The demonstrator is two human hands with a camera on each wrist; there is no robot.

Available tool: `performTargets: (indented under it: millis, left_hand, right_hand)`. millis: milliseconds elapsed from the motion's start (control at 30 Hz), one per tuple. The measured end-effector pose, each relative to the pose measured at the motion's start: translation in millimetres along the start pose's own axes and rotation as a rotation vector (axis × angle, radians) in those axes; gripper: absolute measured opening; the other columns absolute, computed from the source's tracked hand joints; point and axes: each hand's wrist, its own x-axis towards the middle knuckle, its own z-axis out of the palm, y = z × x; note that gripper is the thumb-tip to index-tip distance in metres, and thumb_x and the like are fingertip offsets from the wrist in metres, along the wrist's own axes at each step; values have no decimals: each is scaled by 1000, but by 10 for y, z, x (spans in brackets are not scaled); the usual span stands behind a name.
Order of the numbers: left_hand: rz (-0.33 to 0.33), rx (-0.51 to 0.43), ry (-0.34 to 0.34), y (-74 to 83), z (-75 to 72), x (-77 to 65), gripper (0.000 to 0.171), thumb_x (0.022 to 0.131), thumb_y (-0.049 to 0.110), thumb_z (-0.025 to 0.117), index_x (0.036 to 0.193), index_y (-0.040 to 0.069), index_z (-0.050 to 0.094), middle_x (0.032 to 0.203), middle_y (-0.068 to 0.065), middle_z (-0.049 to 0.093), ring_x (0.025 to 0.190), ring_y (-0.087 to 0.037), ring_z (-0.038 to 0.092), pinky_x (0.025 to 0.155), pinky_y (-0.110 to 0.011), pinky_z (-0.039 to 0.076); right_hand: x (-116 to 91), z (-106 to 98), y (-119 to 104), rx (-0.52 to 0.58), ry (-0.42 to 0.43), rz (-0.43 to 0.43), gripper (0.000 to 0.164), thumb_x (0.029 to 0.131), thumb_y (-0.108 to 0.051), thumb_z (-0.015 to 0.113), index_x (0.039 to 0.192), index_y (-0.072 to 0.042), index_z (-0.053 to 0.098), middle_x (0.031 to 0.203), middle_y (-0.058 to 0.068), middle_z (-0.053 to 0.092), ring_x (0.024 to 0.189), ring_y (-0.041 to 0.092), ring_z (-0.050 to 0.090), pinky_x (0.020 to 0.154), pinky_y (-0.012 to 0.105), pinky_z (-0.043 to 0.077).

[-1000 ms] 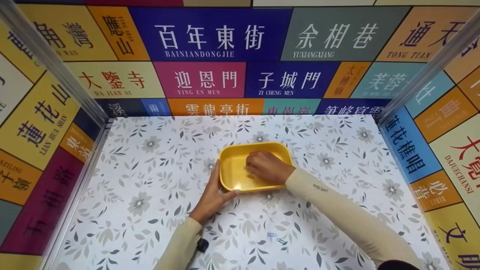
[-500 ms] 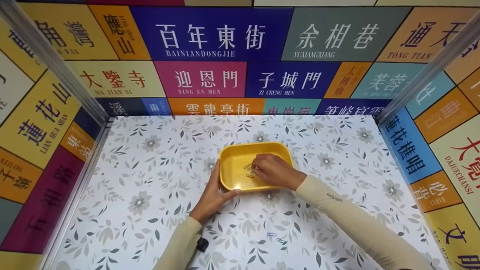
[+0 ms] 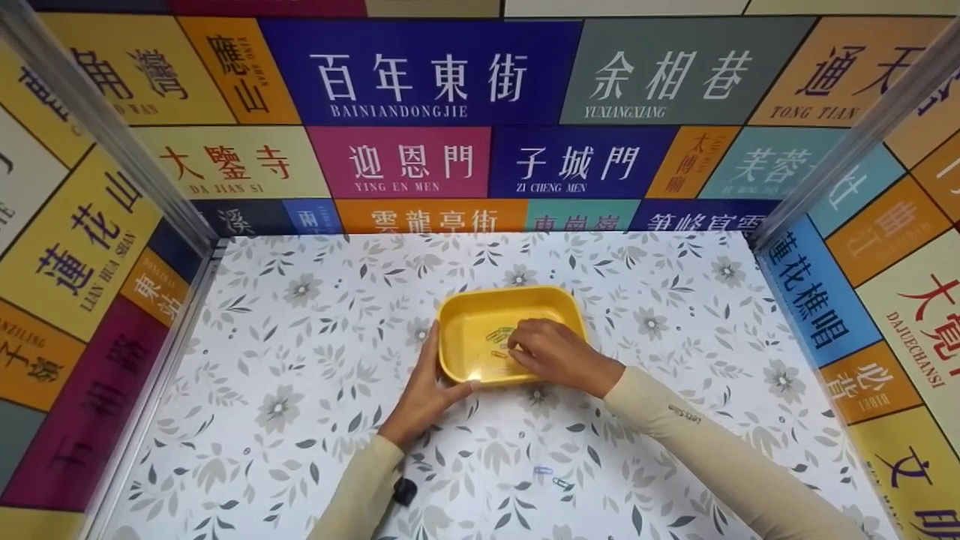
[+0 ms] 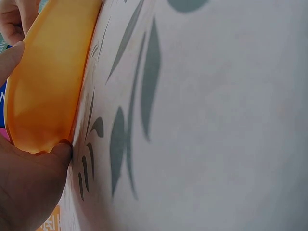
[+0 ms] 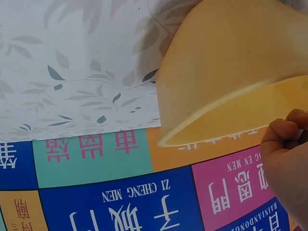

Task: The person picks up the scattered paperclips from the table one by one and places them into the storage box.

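Observation:
A yellow tray with raised walls stands on the table, and small coloured paper clips lie on its floor. My left hand grips the tray's near left corner, thumb on the near rim and fingers along the left side. In the left wrist view the thumb and fingers wrap round the tray's orange-looking wall. My right hand reaches over the near right side into the tray, fingers bent and fingertips low beside the clips. I cannot tell whether a clip is between them; the right wrist view shows the bent fingers above the rim.
On the table nearer to me lie a blue paper clip and a green paper clip. A small black object shows beside the left sleeve. Colourful printed panels close off the back and both sides of the flower-patterned table.
My right hand has shifted rightward and toward me inside the tray, uncovering more of the clips. My left hand and the tray have stayed in place.

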Motion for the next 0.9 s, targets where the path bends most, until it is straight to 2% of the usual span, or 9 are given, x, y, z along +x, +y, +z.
performTargets:
  millis: [100,267,500,700,900]
  left_hand:
    - [14,-11,-2,-1,0,2,132,86,35,94,179,25,2,186,2,4,170,-24,9,138,-48,8]
    - [37,-33,-7,1,1,10,132,86,31,95,179,26,1,186,3,4,170,-22,11,138,-45,10]
    - [-8,-8,-14,9,-3,17,132,86,33,94,179,33,0,185,9,2,169,-17,8,137,-43,9]
    - [5,-41,-22,-7,-6,2,131,87,27,92,179,31,0,186,5,0,169,-22,14,137,-44,12]
    - [-20,-29,-20,-2,4,-10,131,86,33,92,178,38,-1,185,10,0,169,-18,11,137,-46,8]
  right_hand:
    - [-50,-4,-19,5,31,-27,9,105,-10,72,103,-7,80,95,5,73,84,20,66,82,39,61]
    - [-132,-29,-67,17,47,-38,10,106,-11,71,102,-6,79,95,5,72,84,20,64,83,40,60]
    - [-240,-21,-136,0,84,-58,6,104,-11,74,103,-7,79,92,3,69,83,19,62,81,38,59]
    - [-312,27,-195,20,106,-90,5,103,-8,75,102,-7,79,93,2,71,84,18,63,81,37,60]
    - [-392,85,-254,20,122,-115,3,100,-8,80,102,-7,80,94,1,72,85,17,66,80,36,61]
